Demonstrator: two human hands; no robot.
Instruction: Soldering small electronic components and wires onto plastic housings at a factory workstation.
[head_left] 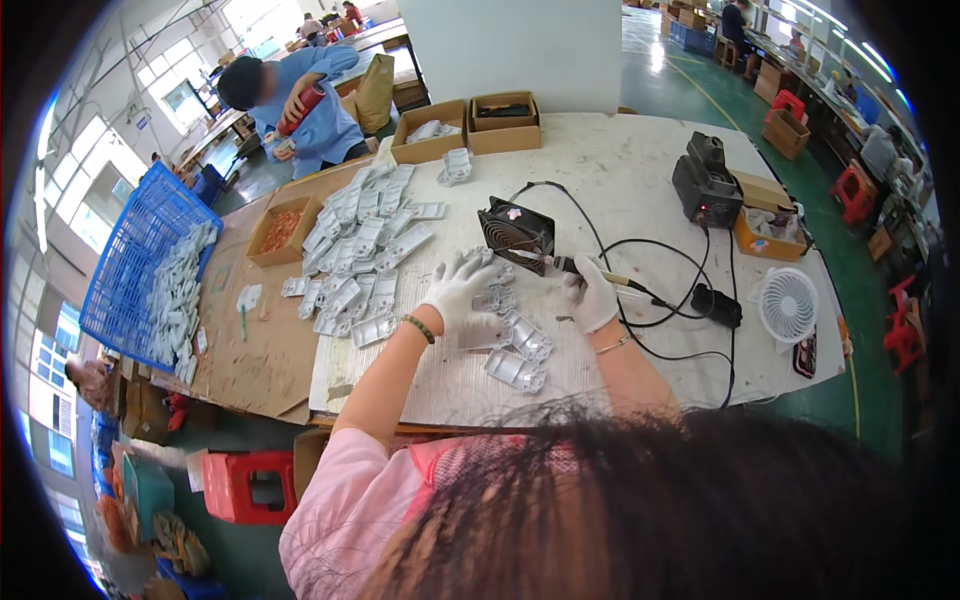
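My white-gloved left hand (460, 288) reaches over the table, its fingers at a pale grey plastic casing (484, 254) that they partly hide. In my gloved right hand (594, 298) is a soldering iron (626, 283), its tip pointing left toward that casing. Just behind the tip stands a small black fan (518, 230). Several more casings lie near my hands, among them an open casing (515, 371) at the near side. To the left of my left hand spreads a heaped pile of pale grey casings (365, 240).
A blue basket (125, 265) of casings leans at the far left, beside a carton of small copper-coloured parts (281, 231). Cartons (503, 139) stand at the back. On the right are a black soldering station (707, 185), looping black cables (645, 243) and a white fan (788, 305). A co-worker (320, 110) stands across the table.
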